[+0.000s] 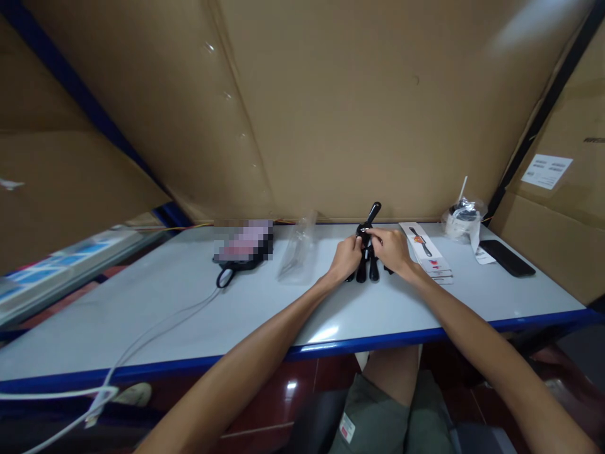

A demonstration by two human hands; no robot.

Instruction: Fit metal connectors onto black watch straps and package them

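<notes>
1. Nearest, at 6 o'clock from the hands, sit the person's legs in grey-green shorts (378, 407) with a small white tag (347, 427).
2. The blue edge (350, 347) of the white table (265, 315) runs across above the legs.
3. From 8 o'clock, a white cable (101, 394) crosses that edge and runs up the table towards the black stand.
4. At 6 o'clock, just below the hands, rounded black handles (362, 271) lie side by side on the table, pointing towards the person.
5. The left hand (346, 257) has its fingers curled closed on a black tool (373, 214), whose handle sticks out past the hands towards 1 o'clock.
6. The right hand (391, 249) meets it from the other side, thumb and forefinger brought narrow on the same tool near a small shiny spot; its exact form is hidden between the hands.
7. At 3 o'clock, just beside the right hand, lie overlapping white printed cards (416, 233), the top one picturing a black-handled utensil.
8. Well out at 3 o'clock is a dark phone-like slab (508, 258).
9. At 9 o'clock lies a clear plastic bag (299, 255); farther out, a black stand (253, 260) carries something blurred by pixels.
10. Towards 2 o'clock stands a plastic-wrapped cup (460, 221) with a straw (462, 189).
11. Farthest, at 12 o'clock, rises a brown cardboard wall (350, 107).
</notes>
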